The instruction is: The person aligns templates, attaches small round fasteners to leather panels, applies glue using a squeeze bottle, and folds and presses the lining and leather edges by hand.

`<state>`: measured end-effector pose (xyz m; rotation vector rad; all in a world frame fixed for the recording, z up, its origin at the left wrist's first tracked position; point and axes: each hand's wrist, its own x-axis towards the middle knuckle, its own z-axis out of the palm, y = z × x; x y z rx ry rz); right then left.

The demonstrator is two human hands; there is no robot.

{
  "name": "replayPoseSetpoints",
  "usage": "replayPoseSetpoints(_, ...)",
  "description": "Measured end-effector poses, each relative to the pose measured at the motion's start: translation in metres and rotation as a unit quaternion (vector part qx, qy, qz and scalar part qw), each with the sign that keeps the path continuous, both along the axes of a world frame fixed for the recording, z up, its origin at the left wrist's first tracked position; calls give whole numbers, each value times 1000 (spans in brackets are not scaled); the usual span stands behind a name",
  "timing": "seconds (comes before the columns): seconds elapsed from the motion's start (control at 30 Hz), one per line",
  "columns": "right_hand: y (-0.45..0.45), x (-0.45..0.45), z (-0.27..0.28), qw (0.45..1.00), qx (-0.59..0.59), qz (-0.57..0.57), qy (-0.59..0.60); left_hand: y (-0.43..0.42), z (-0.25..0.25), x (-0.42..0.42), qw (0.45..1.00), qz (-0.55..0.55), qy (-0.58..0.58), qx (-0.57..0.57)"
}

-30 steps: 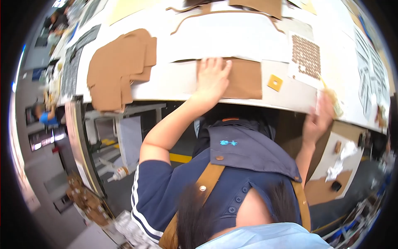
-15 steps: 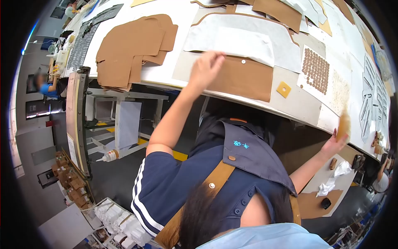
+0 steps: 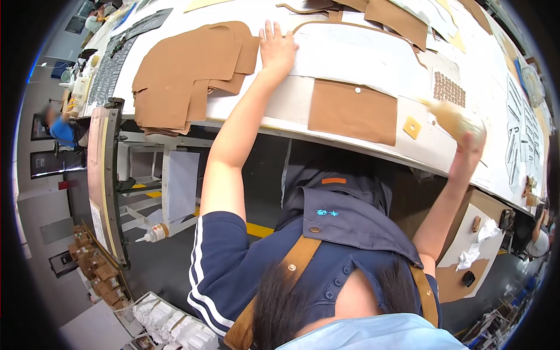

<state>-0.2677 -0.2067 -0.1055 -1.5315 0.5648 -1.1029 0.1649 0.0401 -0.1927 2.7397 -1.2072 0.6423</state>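
Note:
My left hand (image 3: 277,51) lies with fingers spread at the left end of a large white piece with a brown edge (image 3: 356,55). A brown rectangular piece (image 3: 353,112) sits partly under that white piece, near the table's front edge, with a small white dot at its top. My right hand (image 3: 468,153) is closed round a yellowish squeeze bottle (image 3: 458,121), blurred, its tip pointing left. Beyond the bottle is a sheet of small brown discs (image 3: 449,89). A yellow square with a hole (image 3: 412,127) rests between the brown rectangle and the bottle.
Stacked brown pieces (image 3: 175,73) lie at the left of the white table (image 3: 294,102). More brown and white pieces (image 3: 396,20) are at the back. Grey strips (image 3: 516,137) lie right. A side board (image 3: 461,256) holds crumpled tissue. Other people are at the far left and right edges.
My left hand has moved from the brown rectangle up to the left end of the white piece. My right hand has brought the bottle back over the table, up and left from the front edge.

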Motion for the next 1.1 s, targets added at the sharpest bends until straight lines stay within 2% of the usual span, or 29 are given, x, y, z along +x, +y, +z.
replayPoseSetpoints(0.07,32,37,30,977,-165,14,136,-1,19,-8,996,-60,47,-43)
replayPoseSetpoints(0.17,46,75,39,981,-133,101,96,-6,25,-26,954,-83,275,-80)
replayPoseSetpoints(0.27,45,105,35,982,-59,162,74,-6,53,-40,937,-120,326,-36)
replayPoseSetpoints(0.33,43,119,29,980,1,188,63,-15,47,-32,902,-144,400,-73)
replayPoseSetpoints(0.37,43,124,25,979,33,192,59,-19,42,-27,882,-155,435,-90)
replayPoseSetpoints(0.47,43,135,19,975,81,194,65,-29,28,-18,740,-209,594,-235)
replayPoseSetpoints(0.57,45,141,17,970,120,193,81,-27,23,-23,763,-229,553,-245)
replayPoseSetpoints(0.67,38,145,8,965,136,196,105,-18,22,-36,915,-244,247,-205)
replayPoseSetpoints(0.7,37,146,6,964,140,201,104,-17,15,-33,927,-229,235,-183)
replayPoseSetpoints(0.8,41,149,6,957,169,223,81,-22,17,-28,889,-203,372,-174)
replayPoseSetpoints(0.9,47,155,14,944,207,252,42,-24,19,-25,806,-197,488,-270)
replayPoseSetpoints(1.0,41,160,12,934,216,280,53,-30,16,-24,785,-209,482,-329)
replayPoseSetpoints(1.1,28,168,-8,923,214,312,64,-32,15,-24,831,-219,437,-265)
